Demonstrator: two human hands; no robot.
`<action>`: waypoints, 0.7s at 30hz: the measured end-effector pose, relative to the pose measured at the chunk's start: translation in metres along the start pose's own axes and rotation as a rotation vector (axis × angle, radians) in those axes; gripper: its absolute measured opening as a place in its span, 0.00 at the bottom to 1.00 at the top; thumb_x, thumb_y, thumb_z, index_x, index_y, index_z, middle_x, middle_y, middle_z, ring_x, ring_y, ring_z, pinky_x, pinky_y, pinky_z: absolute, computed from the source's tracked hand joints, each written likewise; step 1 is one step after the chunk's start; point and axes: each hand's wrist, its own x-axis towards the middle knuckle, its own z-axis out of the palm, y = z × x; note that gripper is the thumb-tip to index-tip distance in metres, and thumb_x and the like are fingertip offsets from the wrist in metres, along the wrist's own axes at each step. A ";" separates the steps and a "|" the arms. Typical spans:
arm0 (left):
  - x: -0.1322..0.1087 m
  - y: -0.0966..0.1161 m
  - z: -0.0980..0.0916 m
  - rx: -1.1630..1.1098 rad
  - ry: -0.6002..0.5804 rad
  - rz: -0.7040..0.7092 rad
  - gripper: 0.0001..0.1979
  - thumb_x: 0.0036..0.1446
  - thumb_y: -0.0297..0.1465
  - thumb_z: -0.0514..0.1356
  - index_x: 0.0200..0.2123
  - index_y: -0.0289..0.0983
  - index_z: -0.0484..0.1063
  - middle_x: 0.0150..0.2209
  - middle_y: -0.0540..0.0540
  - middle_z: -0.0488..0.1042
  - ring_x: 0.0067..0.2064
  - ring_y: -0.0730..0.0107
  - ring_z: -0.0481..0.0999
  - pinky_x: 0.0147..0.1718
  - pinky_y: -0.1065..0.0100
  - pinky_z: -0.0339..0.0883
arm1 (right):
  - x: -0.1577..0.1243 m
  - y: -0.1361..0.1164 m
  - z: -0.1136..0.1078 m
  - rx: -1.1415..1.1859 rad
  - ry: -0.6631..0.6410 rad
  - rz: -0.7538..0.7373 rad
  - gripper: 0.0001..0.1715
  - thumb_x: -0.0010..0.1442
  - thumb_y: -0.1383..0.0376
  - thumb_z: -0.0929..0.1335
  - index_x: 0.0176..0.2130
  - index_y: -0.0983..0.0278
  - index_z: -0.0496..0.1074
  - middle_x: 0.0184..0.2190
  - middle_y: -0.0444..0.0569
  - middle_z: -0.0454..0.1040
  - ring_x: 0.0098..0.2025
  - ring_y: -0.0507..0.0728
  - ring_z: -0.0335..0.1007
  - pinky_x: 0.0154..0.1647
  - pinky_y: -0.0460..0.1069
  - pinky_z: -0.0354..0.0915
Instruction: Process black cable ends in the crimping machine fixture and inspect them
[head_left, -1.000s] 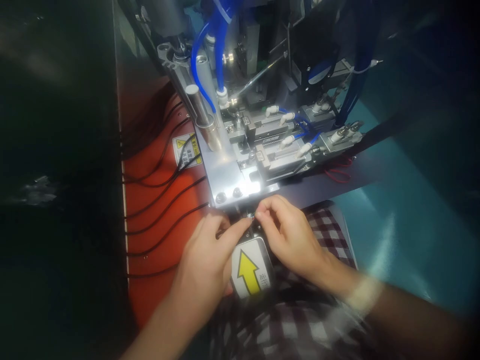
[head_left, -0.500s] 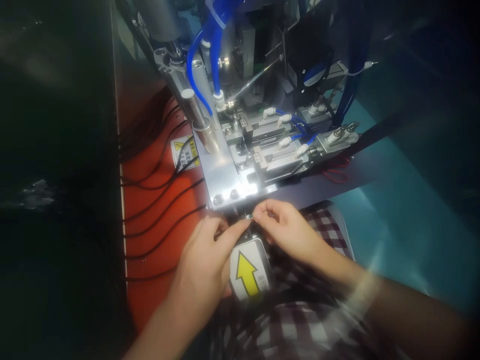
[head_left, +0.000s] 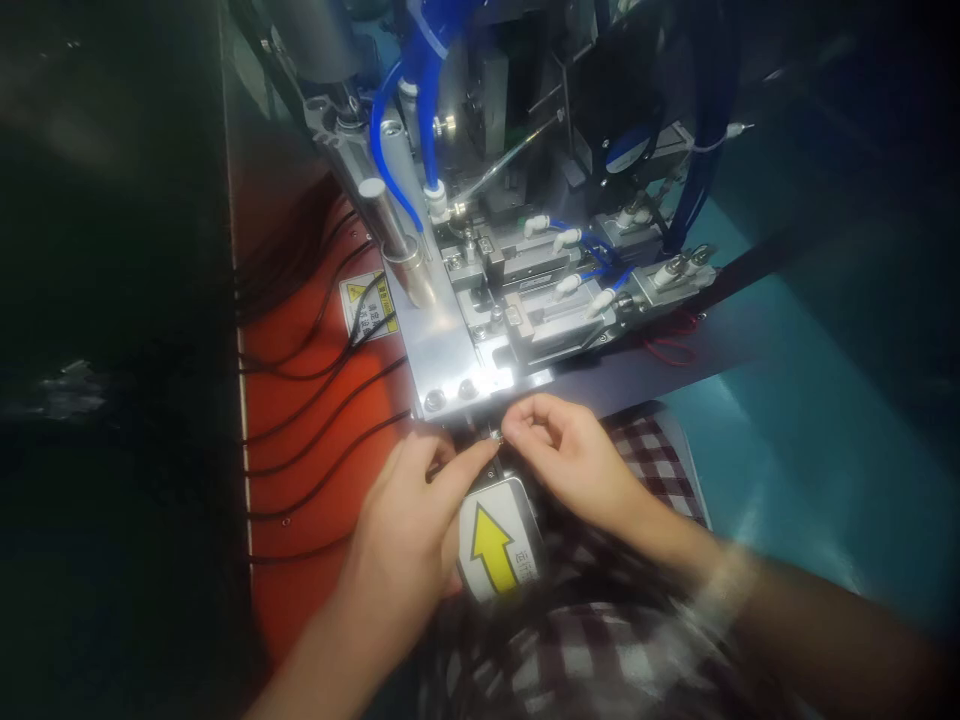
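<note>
My left hand (head_left: 420, 510) is at the front edge of the metal machine plate (head_left: 442, 360), thumb stretched toward a tiny part (head_left: 497, 437) at the machine's front. Close by on the right, my right hand (head_left: 566, 455) has its thumb and index finger pinched together beside that part. Both hands' fingertips nearly meet there, and whatever they grip is too small to make out. Just below the fingertips sits a white plate with a yellow arrow (head_left: 493, 548).
Clamps with white fittings (head_left: 570, 290) and blue air hoses (head_left: 431, 100) stand behind the hands. Black cables (head_left: 322, 420) cross the orange-red surface (head_left: 300, 480) at the left. A metal post (head_left: 390, 225) rises from the plate. Checkered cloth (head_left: 585, 650) shows below.
My right hand has shifted very slightly left toward the left thumb. The reddish wire ends seen between the fingertips before are now barely visible. My left hand looks almost unmoved.
</note>
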 end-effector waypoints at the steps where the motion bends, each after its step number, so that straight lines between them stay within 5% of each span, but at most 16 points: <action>1: 0.000 0.001 0.000 -0.002 0.007 -0.002 0.20 0.58 0.22 0.51 0.51 0.41 0.70 0.37 0.47 0.62 0.37 0.69 0.67 0.35 0.68 0.71 | 0.000 0.001 0.001 -0.008 0.004 -0.027 0.07 0.59 0.63 0.66 0.32 0.65 0.69 0.26 0.43 0.67 0.25 0.49 0.61 0.23 0.44 0.56; 10: -0.003 -0.002 0.001 -0.018 -0.032 -0.003 0.23 0.57 0.23 0.53 0.55 0.45 0.67 0.39 0.48 0.61 0.38 0.69 0.67 0.36 0.66 0.71 | -0.001 0.004 0.000 -0.045 0.011 -0.082 0.06 0.60 0.65 0.65 0.32 0.65 0.69 0.30 0.46 0.70 0.31 0.52 0.66 0.33 0.47 0.63; 21: -0.003 -0.002 0.001 -0.032 -0.055 -0.027 0.25 0.56 0.23 0.53 0.56 0.47 0.66 0.39 0.47 0.61 0.39 0.68 0.66 0.37 0.66 0.71 | -0.001 0.006 0.002 -0.046 0.017 -0.042 0.08 0.61 0.64 0.65 0.31 0.65 0.68 0.27 0.44 0.68 0.27 0.50 0.63 0.29 0.47 0.62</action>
